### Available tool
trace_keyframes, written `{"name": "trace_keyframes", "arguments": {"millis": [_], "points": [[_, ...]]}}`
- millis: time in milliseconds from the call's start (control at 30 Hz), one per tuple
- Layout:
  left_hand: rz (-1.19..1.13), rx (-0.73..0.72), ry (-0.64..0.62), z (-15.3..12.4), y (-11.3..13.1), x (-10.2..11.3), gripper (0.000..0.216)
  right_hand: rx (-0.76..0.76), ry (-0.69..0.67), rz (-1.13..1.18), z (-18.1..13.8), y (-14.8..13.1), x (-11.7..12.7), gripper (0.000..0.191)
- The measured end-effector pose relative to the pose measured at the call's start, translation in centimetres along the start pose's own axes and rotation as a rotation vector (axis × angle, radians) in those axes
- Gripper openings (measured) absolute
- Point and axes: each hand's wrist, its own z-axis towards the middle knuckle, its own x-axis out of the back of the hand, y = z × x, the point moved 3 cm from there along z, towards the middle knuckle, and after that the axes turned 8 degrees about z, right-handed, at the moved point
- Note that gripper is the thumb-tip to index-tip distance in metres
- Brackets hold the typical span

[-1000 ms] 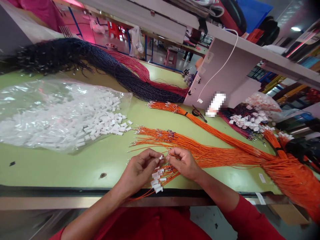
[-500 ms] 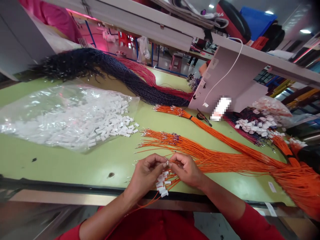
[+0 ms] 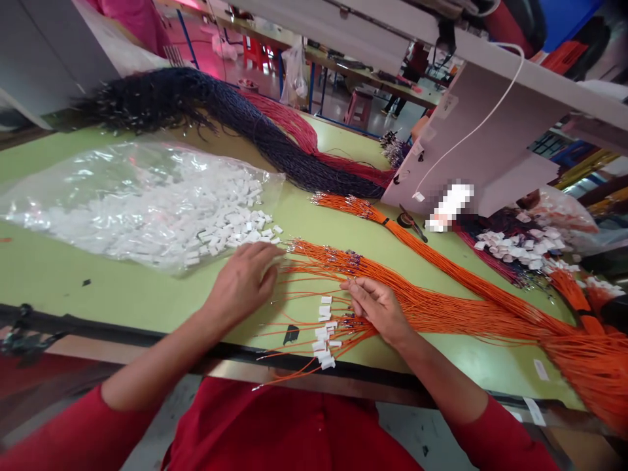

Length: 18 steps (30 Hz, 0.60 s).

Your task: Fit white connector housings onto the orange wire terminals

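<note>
My left hand (image 3: 245,281) is beside the spilled white connector housings (image 3: 245,226) at the mouth of a clear plastic bag (image 3: 98,186). Its fingers stretch forward with the thumb apart, and I see nothing in it. With thumb and fingers pinched, my right hand (image 3: 377,307) holds an orange wire (image 3: 345,286) near its tip. Left of that hand, several white housings (image 3: 321,333) are fitted on orange wires in a loose row by the table's front edge. Just beyond lies a bundle of orange wires (image 3: 392,278) with metal terminals at its left ends.
A second tied orange bundle (image 3: 432,252) and scissors (image 3: 412,222) lie farther back. Dark blue wires (image 3: 275,140) and red wires (image 3: 294,124) stretch across the rear. A grey panel (image 3: 471,131) stands at the back right, near more white housings (image 3: 520,245). Another person's pink sleeve (image 3: 142,23) shows at top left.
My hands have moved apart from a shared white housing. The left went forward and left to the loose housings; the right moved slightly forward with a wire. The view has shifted.
</note>
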Motion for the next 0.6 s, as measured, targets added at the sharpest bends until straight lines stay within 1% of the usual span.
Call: {"name": "trace_keyframes", "arguments": {"millis": [67,133,200,233,333,400,467,533,600], "points": [[0.137,-0.072,-0.01,2.2,-1.9,-0.4,0.041,0.017,-0.019,-0.024,0.0,0.1,-0.1,0.042],[0.191,-0.116,-0.051,4.1,-3.4,-1.1,0.044,0.024,-0.055,-0.064,-0.1,0.1,-0.3,0.042],[0.21,-0.16,-0.115,5.2,-4.4,-1.7,0.04,0.016,-0.089,-0.095,-0.1,0.0,-0.4,0.042],[0.211,-0.178,-0.14,5.4,-4.8,-1.9,0.039,0.01,-0.1,-0.101,-0.2,0.0,-0.4,0.043],[0.172,-0.201,-0.164,4.1,-5.6,-1.3,0.043,-0.002,-0.116,-0.081,-0.2,0.1,-0.3,0.044],[0.107,-0.192,-0.148,2.4,-6.2,-0.4,0.044,-0.016,-0.121,-0.042,-0.2,0.4,-0.3,0.04],[0.025,-0.2,-0.169,0.6,-6.5,0.3,0.041,-0.033,-0.131,-0.006,-0.2,0.6,-0.3,0.035],[-0.031,-0.214,-0.205,-0.9,-6.4,0.9,0.041,-0.039,-0.153,-0.005,-0.2,0.7,-0.3,0.034],[-0.042,-0.219,-0.207,-2.0,-5.9,1.4,0.049,-0.037,-0.164,-0.031,-0.2,0.7,-0.3,0.035]]}}
